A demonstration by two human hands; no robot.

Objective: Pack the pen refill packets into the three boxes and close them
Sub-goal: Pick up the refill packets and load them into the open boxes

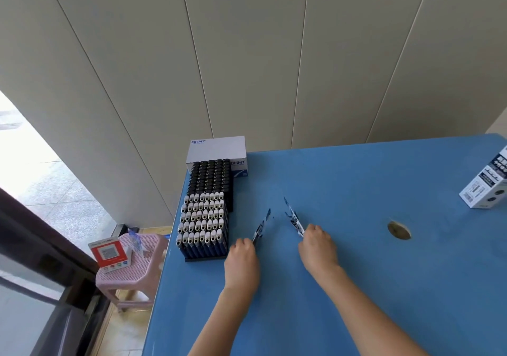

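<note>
pinching slim printed packets (262,228) (294,218), left hand (241,256) and right hand (318,245) hover over the smooth blue table (356,287).

Open blue tabletop (356,185) was seen across the centre and lower right. The left edge was blocked by racks of lighters (204,218) and a white carton (216,149); a printed box (485,188) was parked far right.

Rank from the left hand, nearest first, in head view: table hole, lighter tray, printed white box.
1. Lighter tray, just left of the left hand.
2. Table hole, to the right.
3. Printed white box, far right edge.
</note>
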